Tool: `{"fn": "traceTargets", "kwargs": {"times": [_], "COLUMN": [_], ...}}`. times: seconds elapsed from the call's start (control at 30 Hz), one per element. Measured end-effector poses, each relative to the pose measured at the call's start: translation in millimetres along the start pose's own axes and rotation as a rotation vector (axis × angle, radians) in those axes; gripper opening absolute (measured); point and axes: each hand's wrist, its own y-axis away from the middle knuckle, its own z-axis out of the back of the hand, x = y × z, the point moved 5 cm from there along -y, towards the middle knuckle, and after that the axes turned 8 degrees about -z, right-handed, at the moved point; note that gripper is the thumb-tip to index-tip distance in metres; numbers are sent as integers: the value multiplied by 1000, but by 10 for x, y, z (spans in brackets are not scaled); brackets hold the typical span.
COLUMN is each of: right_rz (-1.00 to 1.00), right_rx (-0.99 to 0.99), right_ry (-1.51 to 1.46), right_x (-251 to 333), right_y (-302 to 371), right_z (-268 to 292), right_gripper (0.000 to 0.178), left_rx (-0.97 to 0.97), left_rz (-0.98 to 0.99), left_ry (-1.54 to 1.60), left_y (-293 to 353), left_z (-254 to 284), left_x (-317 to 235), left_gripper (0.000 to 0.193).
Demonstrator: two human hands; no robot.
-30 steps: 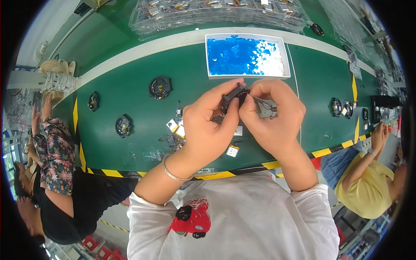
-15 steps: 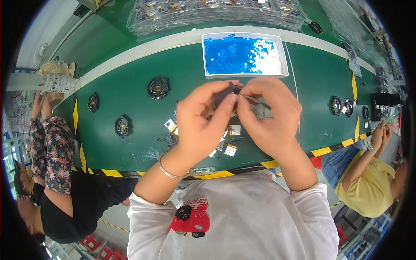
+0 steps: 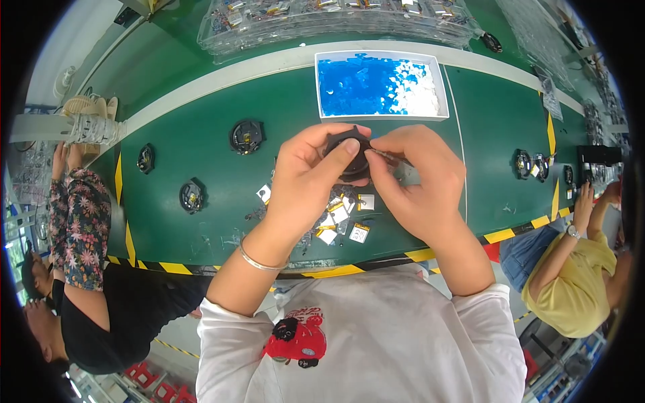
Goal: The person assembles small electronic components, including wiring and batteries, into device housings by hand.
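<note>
My left hand (image 3: 310, 171) is wrapped round a black round watch case (image 3: 356, 164), with the thumb lying across its face. At the right rim of the case, the thumb and forefinger of my right hand (image 3: 424, 176) pinch a slim, tweezers-like tool (image 3: 403, 160). Its tip is hidden between the fingers and the case. Below the hands lies a loose pile of small white-and-yellow battery cells (image 3: 339, 213) with dark leads, partly covered by my left wrist. Another cell (image 3: 359, 232) lies at the pile's right side.
Beyond my hands stands a white tray (image 3: 381, 117) holding blue and white pieces. More black watch cases lie left (image 3: 246, 136) and right (image 3: 523, 163) on the green table (image 3: 222, 107). Clear plastic trays (image 3: 269, 33) sit behind a pale rail. Co-workers work at both sides.
My left hand has turned the watch case, so its round dark face now shows under the thumb. My right hand stays at its rim with the tool. More of the cell pile shows.
</note>
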Motion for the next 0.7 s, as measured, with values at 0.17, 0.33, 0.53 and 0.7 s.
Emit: {"fn": "traceTargets", "kwargs": {"times": [0.17, 0.33, 0.53, 0.7], "right_rz": [22, 5, -109, -126], "right_rx": [15, -11, 40, 41], "right_ry": [142, 121, 159, 145], "right_x": [47, 26, -3, -21], "right_y": [14, -11, -17, -58], "right_z": [-12, -27, -64, -63], "right_gripper": [16, 17, 15, 14], "left_rx": [-7, -80, -18, -39], "left_rz": [-269, -409, -380, -500], "left_ry": [-244, -439, -684, -765], "left_y": [57, 72, 110, 73], "left_z": [-59, 7, -50, -82], "left_x": [-74, -50, -96, -154], "left_gripper": [25, 25, 27, 26]}}
